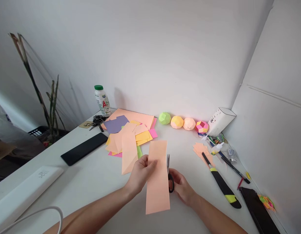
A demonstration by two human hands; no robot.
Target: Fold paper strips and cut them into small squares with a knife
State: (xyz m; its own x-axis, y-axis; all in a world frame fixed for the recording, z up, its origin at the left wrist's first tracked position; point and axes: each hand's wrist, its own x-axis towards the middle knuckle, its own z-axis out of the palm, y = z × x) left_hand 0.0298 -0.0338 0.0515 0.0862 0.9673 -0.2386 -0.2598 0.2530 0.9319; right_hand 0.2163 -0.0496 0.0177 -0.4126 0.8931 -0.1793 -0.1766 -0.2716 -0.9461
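Observation:
My left hand pinches a long peach paper strip at its left edge and holds it upright above the white table. My right hand grips black-handled scissors, whose blades point up along the strip's right edge. Beyond the hands lies a loose pile of cut coloured papers in peach, yellow, pink, green and purple.
Several folded paper balls line the wall, beside a white box. A utility knife, pens, small peach cut-outs and a dark phone lie right. A black bar, keys, a bottle and a white device sit left.

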